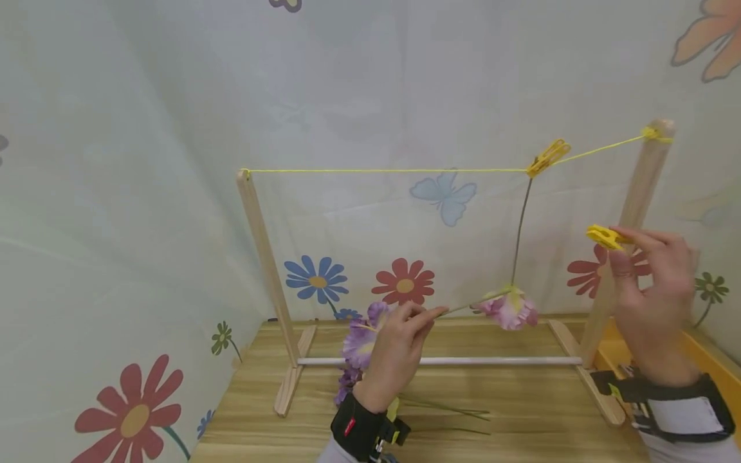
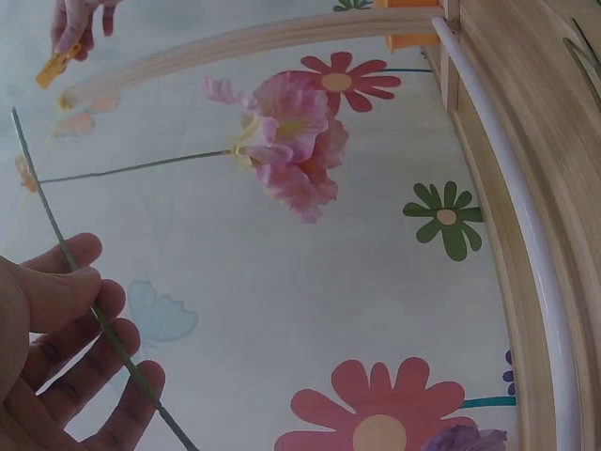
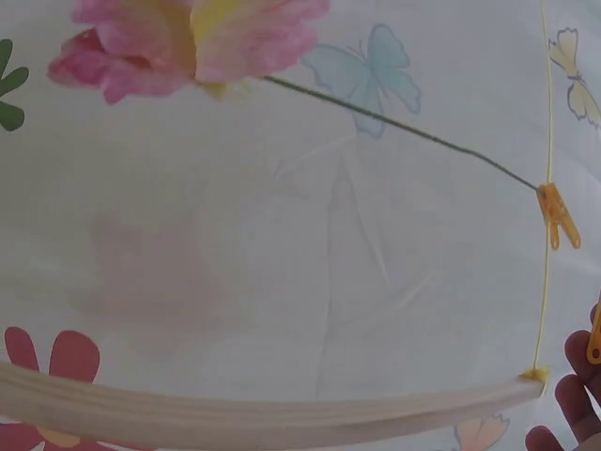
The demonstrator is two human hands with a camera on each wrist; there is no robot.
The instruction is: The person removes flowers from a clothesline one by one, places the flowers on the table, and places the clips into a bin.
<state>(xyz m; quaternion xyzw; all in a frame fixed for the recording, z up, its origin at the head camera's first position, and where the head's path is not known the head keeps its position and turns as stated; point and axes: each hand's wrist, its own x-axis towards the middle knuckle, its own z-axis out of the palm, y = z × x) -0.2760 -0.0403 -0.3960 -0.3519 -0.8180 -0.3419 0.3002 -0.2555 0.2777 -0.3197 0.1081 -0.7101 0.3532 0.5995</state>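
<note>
My left hand (image 1: 399, 347) pinches a thin green flower stem (image 2: 111, 334), its free end pointing right and slightly up. Purple petals (image 1: 360, 344) show just left of that hand; whether they belong to this stem I cannot tell. Out at the right, my right hand (image 1: 657, 283) holds a yellow clothespin (image 1: 604, 237) between thumb and fingers, near the right post. Between the hands a pink artificial flower (image 1: 512, 310) hangs head down from a yellow string (image 1: 382, 170). Another yellow clothespin (image 1: 548, 158) clips its stem to the string.
Wooden posts (image 1: 263, 257) hold the string at each end, joined low down by a white rod (image 1: 498, 361). More green stems (image 1: 451, 408) lie on the wooden table (image 1: 243, 399). A yellow-orange bin (image 1: 712, 363) stands at the right, behind the right forearm. A printed curtain backs everything.
</note>
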